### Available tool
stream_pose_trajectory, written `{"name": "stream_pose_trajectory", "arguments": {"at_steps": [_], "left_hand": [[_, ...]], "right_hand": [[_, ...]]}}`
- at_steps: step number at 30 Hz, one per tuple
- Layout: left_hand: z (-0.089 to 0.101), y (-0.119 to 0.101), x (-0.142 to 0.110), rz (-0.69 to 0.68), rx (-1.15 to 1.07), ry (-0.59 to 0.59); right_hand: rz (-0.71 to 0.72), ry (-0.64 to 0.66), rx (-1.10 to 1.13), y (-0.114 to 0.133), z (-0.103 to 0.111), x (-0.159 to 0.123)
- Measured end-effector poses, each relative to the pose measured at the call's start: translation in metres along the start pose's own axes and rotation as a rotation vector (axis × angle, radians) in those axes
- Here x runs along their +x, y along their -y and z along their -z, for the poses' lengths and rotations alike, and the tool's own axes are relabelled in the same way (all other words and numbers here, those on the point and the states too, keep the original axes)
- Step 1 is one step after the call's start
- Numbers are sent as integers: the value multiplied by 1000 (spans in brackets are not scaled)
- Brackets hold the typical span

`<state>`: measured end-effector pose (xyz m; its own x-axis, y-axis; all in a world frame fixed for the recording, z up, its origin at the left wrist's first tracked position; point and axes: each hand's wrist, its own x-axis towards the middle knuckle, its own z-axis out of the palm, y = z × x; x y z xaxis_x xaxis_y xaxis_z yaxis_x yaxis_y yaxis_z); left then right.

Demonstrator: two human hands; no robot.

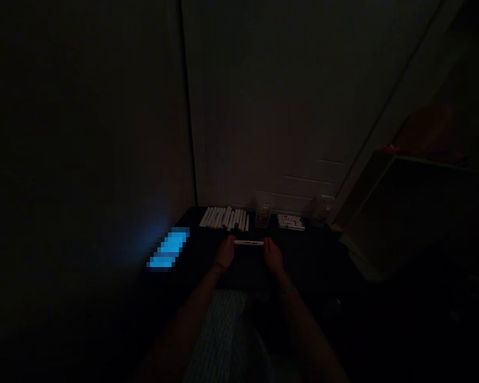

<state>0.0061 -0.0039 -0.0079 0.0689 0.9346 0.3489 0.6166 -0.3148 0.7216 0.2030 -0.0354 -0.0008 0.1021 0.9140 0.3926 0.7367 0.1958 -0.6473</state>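
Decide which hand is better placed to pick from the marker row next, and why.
Probably the left hand: it is nearer the marker row, while the right hand is farther off to the right. Both hold the white marker, so the left would need freeing first.

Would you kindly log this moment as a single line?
white marker: roughly level | left hand: holds left end | right hand: holds right end | marker row: beyond hands, on dark tabletop | lighting: dim

Spread across a dark worktop [315, 258]: row of white markers [223, 218], clear container [264, 215], flat pack [291, 222], second clear container [324, 210].
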Motion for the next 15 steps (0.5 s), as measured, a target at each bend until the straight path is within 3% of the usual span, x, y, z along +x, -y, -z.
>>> {"name": "stream_pose_trajectory", "arguments": {"at_steps": [10,15], "left_hand": [[3,-11,-5,21,188,13],[7,-13,-4,60,67,-24]], "right_hand": [[12,-84,-67,-2,-5,3],[39,-57,-40,-3,-4,2]]}}
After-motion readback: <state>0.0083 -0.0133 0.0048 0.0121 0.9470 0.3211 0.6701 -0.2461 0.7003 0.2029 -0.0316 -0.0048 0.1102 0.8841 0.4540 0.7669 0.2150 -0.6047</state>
